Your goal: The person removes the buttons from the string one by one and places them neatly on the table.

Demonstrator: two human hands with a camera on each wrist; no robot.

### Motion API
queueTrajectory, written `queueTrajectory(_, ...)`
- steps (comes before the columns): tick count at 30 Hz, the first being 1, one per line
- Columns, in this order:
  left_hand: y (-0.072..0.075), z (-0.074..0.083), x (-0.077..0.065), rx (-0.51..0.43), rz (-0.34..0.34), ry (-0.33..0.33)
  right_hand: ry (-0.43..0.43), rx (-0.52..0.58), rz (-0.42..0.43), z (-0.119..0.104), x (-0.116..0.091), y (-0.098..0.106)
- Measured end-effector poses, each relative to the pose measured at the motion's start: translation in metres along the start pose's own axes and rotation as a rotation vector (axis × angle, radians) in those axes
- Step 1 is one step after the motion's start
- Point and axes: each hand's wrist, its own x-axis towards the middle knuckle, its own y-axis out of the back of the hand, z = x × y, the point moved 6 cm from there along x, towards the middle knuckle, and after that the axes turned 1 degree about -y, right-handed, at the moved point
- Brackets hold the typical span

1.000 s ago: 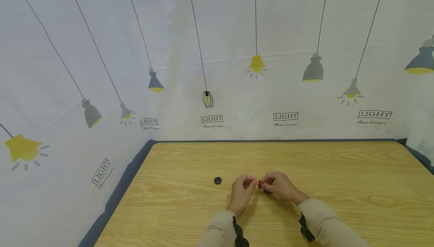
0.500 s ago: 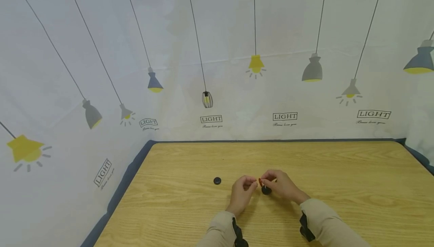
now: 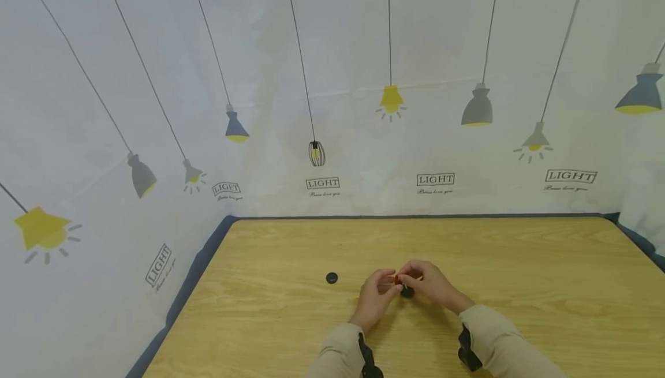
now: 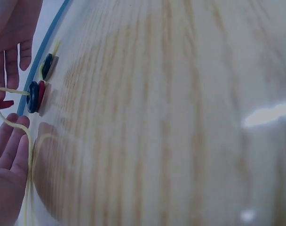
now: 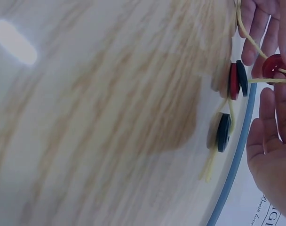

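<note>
A red button [image 5: 274, 66] is at the fingertips, its holes facing partly to the camera and a yellow string [image 5: 256, 45] running to it. My right hand [image 3: 433, 287] pinches at this button. My left hand [image 3: 373, 297] meets it from the left, thumb and finger at the button's edge; its other fingers are relaxed. Below, the string carries a black button [image 5: 242, 78] against a second red button [image 5: 234, 81]. Another black button [image 5: 223, 132] hangs on it farther right. One loop of string trails past the left hand. The exact fingertip contact is partly hidden.
A separate black button [image 3: 332, 278] lies on the wooden table [image 3: 270, 309], left of both hands. The table's far edge meets a white cloth [image 3: 363, 153] printed with lamps. Dark wrist straps [image 3: 469, 352] sit on the sleeves.
My left thumb and fingers have moved right, from just beside the red button to touching it, and spread slightly. My right hand stays nearly in place. The separate black button has not moved.
</note>
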Motion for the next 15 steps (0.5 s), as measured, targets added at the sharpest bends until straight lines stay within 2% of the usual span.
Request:
queueTrajectory(9,-0.0050,0.0030,-0.0010,-0.032,-0.037,-0.016,0.022,-0.041,0.008,-0.0023,-0.0025,0.0013)
queueTrajectory(15,-0.0043,0.0082,-0.0002,-0.042,-0.042,-0.017,0.018,-0.015,0.002,-0.0029,-0.0020,0.0032)
